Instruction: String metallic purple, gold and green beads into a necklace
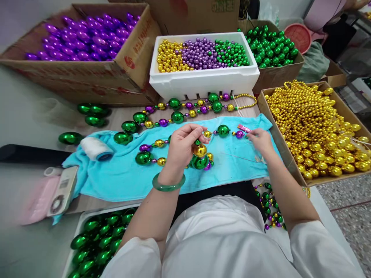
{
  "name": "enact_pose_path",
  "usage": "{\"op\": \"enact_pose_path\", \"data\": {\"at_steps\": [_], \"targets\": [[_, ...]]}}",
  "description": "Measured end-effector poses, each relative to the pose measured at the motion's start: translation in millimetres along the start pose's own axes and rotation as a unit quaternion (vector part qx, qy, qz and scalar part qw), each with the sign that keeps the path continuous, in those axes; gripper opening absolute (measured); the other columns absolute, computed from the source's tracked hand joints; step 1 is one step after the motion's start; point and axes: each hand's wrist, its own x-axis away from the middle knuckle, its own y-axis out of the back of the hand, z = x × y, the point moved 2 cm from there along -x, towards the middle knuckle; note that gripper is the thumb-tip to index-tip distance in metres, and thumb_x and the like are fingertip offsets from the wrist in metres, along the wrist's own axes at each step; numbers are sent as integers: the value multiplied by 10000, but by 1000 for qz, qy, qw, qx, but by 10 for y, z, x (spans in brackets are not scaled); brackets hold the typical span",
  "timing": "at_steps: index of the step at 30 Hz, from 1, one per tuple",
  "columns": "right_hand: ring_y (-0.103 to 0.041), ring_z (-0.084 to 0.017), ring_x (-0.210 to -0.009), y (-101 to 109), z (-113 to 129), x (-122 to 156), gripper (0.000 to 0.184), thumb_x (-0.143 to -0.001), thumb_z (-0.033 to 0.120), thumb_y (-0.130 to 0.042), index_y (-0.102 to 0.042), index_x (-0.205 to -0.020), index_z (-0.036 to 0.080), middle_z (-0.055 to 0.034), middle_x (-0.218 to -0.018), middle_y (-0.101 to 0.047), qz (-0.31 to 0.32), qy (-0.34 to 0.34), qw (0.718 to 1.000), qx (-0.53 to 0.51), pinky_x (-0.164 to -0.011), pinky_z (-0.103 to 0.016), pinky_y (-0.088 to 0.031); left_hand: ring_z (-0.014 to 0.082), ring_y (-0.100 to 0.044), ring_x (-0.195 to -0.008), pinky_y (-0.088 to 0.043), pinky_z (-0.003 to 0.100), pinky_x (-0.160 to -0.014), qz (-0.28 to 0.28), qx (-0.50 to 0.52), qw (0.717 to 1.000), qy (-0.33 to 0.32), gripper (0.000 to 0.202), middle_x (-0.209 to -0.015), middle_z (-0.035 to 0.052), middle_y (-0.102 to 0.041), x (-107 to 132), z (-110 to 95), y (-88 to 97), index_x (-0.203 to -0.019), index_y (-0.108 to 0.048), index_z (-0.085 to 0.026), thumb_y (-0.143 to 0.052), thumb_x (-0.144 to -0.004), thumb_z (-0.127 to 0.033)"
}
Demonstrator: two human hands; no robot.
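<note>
My left hand (182,148), with a green bangle on the wrist, is closed in a pinch on a strand of green, gold and purple beads (199,154) above a turquoise towel (121,175). My right hand (261,141) lies further right on the towel, its fingers curled on a thin thread (246,157) next to a small pink tool (244,128). The bead strand runs between both hands and trails left across the towel.
A white foam box (203,83) of small gold, purple and green beads stands behind. Cardboard boxes hold purple beads (84,36), green balls (271,44) and gold beads (315,127). A thread spool (97,148), a pink device (58,193) and a tray of green balls (98,239) sit near left.
</note>
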Motion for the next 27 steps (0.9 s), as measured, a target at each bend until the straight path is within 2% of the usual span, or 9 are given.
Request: {"op": "enact_pose_path", "data": {"at_steps": [3, 5, 9, 12, 14, 17, 20, 23, 27], "targets": [[-613, -149, -631, 220, -55, -104, 308, -914, 314, -422, -664, -1010, 148, -55, -829, -702, -3, -11, 999, -30, -599, -271, -475, 112, -616, -567, -577, 302, -714, 8, 11, 1000, -11, 220, -548, -27, -574, -21, 22, 1, -728, -640, -155, -743, -734, -349], [-613, -162, -638, 245, -52, -118, 281, -886, 353, -480, -672, -941, 155, -55, -785, -696, -9, -17, 999, -25, -601, -274, -458, 112, -619, -572, -576, 307, -724, 18, 16, 1000, -12, 231, -553, -25, -577, -24, 52, -28, -725, -641, -155, -747, -732, -360], [-644, -259, -813, -49, 10, 11, 194, -743, 355, -670, -683, -734, 161, -117, -798, -703, -1, -20, 1000, 12, -718, -327, -444, 121, -638, -625, -568, 278, -683, 35, 25, 999, -13, 227, -606, -3, -619, -4, 79, -94, -750, -671, -150, -749, -731, -362], [-636, -267, -917, -251, 40, 111, 151, -781, 253, -574, -693, -784, 159, -141, -935, -709, -8, -5, 1000, 6, -795, -339, -437, 132, -650, -673, -563, 259, -617, 40, 31, 999, 10, 223, -694, 17, -660, 7, 77, -109, -761, -684, -150, -767, -711, -351], [-631, -245, -908, -250, 50, 125, 183, -795, 230, -513, -679, -817, 155, -129, -944, -704, -14, 3, 1000, -17, -789, -325, -444, 138, -655, -691, -565, 258, -600, 41, 32, 998, 29, 233, -731, 25, -667, -3, 92, -104, -757, -681, -144, -780, -694, -346], [-611, -183, -689, -63, 77, 75, 205, -786, 242, -478, -636, -865, 139, -80, -790, -683, -5, -2, 998, -67, -641, -284, -455, 131, -653, -669, -567, 265, -595, 46, 50, 996, 53, 257, -738, 24, -658, -49, 167, -92, -770, -675, -132, -784, -689, -351], [-498, -127, -491, 262, 178, 16, 169, -744, 260, -504, -616, -811, 151, 9, -564, -570, 21, 10, 993, -119, -501, -246, -386, 122, -649, -651, -569, 275, -604, 55, 68, 994, 72, 284, -770, 26, -664, -111, 258, -97, -793, -672, -126, -788, -684, -362], [-446, -105, -502, 652, 420, 33, 155, -691, 304, -606, -644, -726, 158, 32, -533, -511, 50, 78, 987, -130, -501, -241, -342, 132, -659, -698, -565, 270, -614, 63, 59, 994, 69, 291, -813, 37, -682, -155, 285, -155, -807, -675, -129, -784, -686, -371], [-434, -101, -522, 1058, 887, 168, 149, -707, 299, -638, -694, -732, 164, 25, -547, -519, 101, 160, 980, -55, -513, -255, -320, 175, -674, -868, -557, 255, -646, 79, 42, 995, 43, 265, -855, 51, -703, -194, 248, -314, -823, -688, -139, -761, -718, -371]]}}
